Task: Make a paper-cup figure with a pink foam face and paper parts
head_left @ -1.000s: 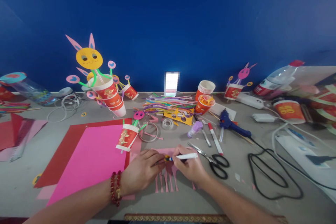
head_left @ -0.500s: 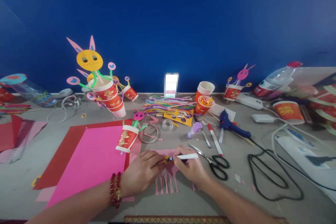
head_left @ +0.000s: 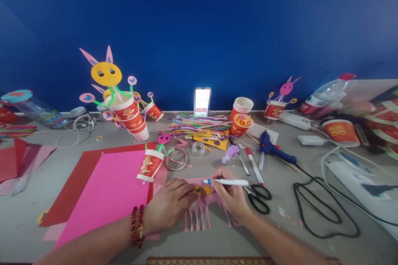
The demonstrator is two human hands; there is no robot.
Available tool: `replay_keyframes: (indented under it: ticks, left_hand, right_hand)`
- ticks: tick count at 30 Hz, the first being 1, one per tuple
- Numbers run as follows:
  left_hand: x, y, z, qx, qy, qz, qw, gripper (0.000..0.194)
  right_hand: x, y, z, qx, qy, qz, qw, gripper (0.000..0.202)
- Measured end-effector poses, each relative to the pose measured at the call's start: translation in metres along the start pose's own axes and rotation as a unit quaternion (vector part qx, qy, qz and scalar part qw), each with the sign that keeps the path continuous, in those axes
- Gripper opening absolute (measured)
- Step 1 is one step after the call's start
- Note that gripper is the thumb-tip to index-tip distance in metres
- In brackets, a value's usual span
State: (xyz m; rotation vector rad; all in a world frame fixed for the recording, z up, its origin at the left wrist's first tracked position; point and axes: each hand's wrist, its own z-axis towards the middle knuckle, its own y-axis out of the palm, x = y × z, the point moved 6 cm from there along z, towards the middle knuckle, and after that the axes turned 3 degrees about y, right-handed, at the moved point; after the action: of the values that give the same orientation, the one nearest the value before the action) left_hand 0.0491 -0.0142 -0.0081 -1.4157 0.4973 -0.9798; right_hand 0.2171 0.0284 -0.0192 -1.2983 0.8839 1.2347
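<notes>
My right hand (head_left: 231, 196) grips a blue marker (head_left: 231, 182) with a white barrel. Its blue tip points left, above the pink paper strip (head_left: 199, 180). My left hand (head_left: 169, 201) wears a red bead bracelet (head_left: 137, 225). Its thumb and fingers close at the edge of a small yellow paper circle (head_left: 197, 190) with a dark blue heart drawn on it. A second, plain yellow circle (head_left: 207, 190) lies just right of it. Both circles are over the pink strip, whose narrow cut legs (head_left: 197, 217) spread toward me. The fingertips of my left hand are partly hidden.
Black-handled scissors (head_left: 259, 198) lie right of my right hand, partly covered. Beyond are a glue stick (head_left: 230, 155), a red marker (head_left: 255, 165) and a blue glue gun (head_left: 275, 149). A decorated paper cup (head_left: 151, 165) stands by pink sheets (head_left: 108, 194) on the left.
The marker tip has lifted off the heart circle and my right hand has shifted right and up, uncovering the plain yellow circle. My left hand has stayed in place.
</notes>
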Motion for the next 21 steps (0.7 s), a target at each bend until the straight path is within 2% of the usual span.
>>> replay_keyframes:
  ticks: [5, 10, 15, 21]
  left_hand:
    - [0.001, -0.003, 0.001, 0.022, -0.012, 0.019, 0.999, 0.03]
    - [0.01, -0.01, 0.002, 0.035, 0.006, 0.02, 0.999, 0.033]
    - [0.018, -0.01, 0.012, 0.013, 0.009, 0.017, 1.0, 0.035]
    - [0.014, 0.001, 0.021, 0.007, -0.002, 0.015, 1.0, 0.033]
  right_hand:
    - [-0.011, -0.01, 0.001, -0.034, 0.013, -0.079, 0.996, 0.008]
    - [-0.016, -0.018, 0.0, -0.081, 0.031, -0.114, 0.99, 0.01]
    - [-0.008, -0.014, -0.003, -0.062, 0.019, -0.121, 0.991, 0.01]
    - [0.004, -0.01, -0.007, -0.045, -0.009, -0.129, 0.991, 0.014]
